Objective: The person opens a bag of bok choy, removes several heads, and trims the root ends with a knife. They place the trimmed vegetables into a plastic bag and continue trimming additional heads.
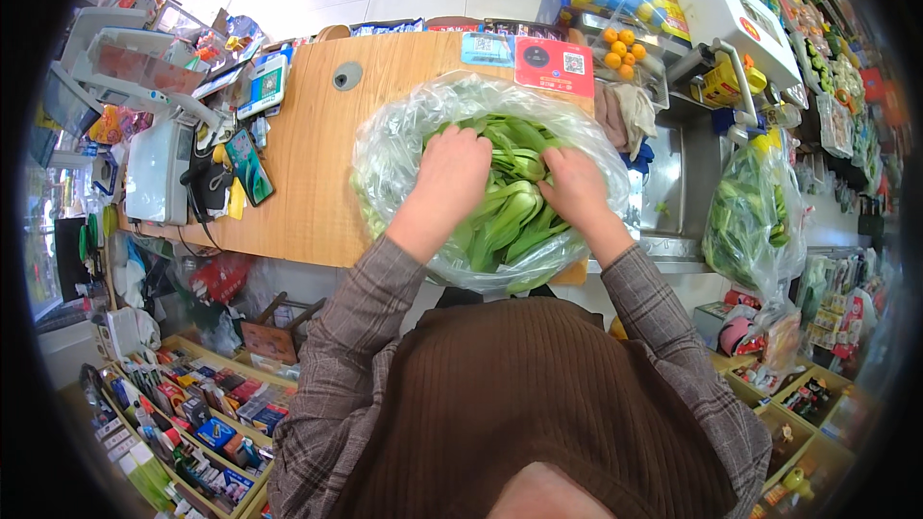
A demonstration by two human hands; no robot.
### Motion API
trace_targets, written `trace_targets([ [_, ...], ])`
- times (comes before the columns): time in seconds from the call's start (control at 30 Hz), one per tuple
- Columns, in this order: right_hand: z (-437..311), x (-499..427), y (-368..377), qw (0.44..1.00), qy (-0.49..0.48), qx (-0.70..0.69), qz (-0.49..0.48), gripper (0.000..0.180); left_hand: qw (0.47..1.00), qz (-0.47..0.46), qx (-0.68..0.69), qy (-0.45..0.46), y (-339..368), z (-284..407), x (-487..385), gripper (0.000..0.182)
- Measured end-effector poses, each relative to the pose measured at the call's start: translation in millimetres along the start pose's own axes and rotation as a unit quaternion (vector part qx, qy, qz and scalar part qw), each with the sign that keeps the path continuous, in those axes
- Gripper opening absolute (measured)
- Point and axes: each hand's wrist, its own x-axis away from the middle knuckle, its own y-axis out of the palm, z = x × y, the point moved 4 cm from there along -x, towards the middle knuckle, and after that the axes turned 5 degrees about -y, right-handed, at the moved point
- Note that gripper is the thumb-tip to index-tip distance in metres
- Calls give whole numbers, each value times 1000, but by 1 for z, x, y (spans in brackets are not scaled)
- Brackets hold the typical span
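A large clear plastic bag lies spread on the wooden counter, its mouth wide. Green bok choy fills it, with pale stalks and leaves pointing several ways. My left hand reaches in at the left, fingers curled down onto the leaves; its fingertips are hidden among them. At the right side of the pile, my right hand has its thumb and fingers around a pale bok choy stalk end. The bag's near rim hangs at the counter's front edge.
A phone and a scale are on the left. Payment cards lie along the far edge. To the right are a steel sink, cloths, bagged oranges and a hanging bag of greens.
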Motion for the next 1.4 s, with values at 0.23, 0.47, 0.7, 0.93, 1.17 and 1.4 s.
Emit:
trace_targets([
  [0.23, 2, -3, 5, 1000, -3, 0, -18, 40, 997, 22, -77, 20, 25, -2, -28, 50],
  [0.47, 0, -6, 14, 999, 22, 17, -18, 41, 996, -18, -81, 20, 48, -11, -31, 64],
  [0.7, 7, -10, 16, 989, 102, -104, -39, 44, 999, -15, -32, 21, 49, -21, -33, 50],
  [0.93, 11, -13, 3, 956, 94, -271, -54, 44, 988, -68, 110, -84, 34, -26, -24, 40],
  [1.17, 2, -5, -33, 909, 103, -400, -62, 44, 985, -48, 161, -28, 16, -23, -24, 38],
  [1.4, -11, 19, -103, 905, 106, -412, 13, 43, 971, 77, 193, 119, -36, 12, -21, 47],
])
